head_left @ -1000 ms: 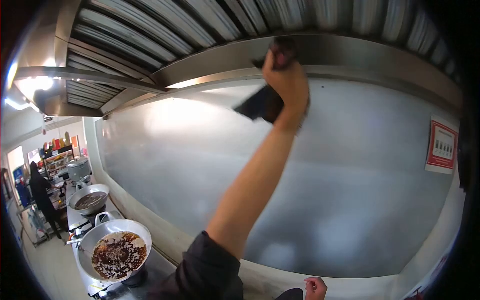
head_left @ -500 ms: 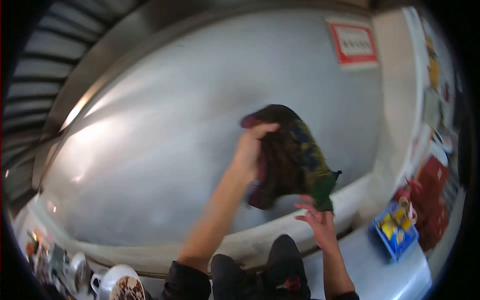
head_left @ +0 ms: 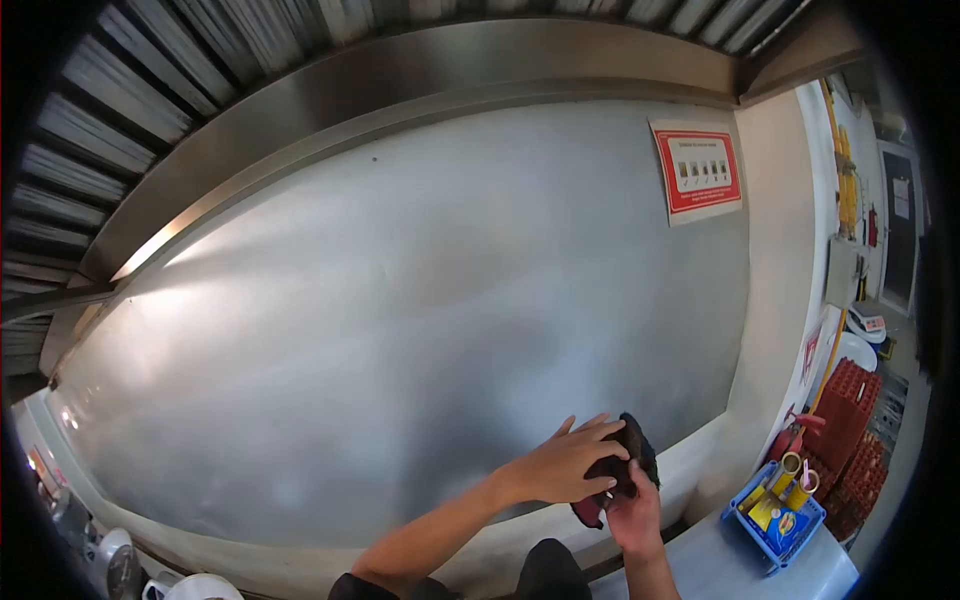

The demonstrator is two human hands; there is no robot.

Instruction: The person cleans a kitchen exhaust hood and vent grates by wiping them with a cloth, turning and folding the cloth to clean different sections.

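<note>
A dark cloth (head_left: 643, 446) with a maroon edge is bunched into a small bundle low at the right, in front of the metal panel. My right hand (head_left: 637, 512) grips it from below, with the thumb up along its face. Over its left side lies my left hand (head_left: 568, 466), some fingers and the thumb pressing on the cloth while other fingers stick out. The hands partly hide the cloth.
A shiny metal panel (head_left: 440, 300) fills the middle, with a red-bordered sign (head_left: 697, 172) at its upper right. A blue basket (head_left: 772, 560) holding yellow tape rolls and packets stands on the counter at right. Red crates (head_left: 848, 405) are stacked beyond. White dishes (head_left: 203, 588) sit lower left.
The cloth, hanging spread out with green and patterned parts showing, is now bunched small and lower. My left hand has come down and right to meet my right hand. The view has tilted upward.
</note>
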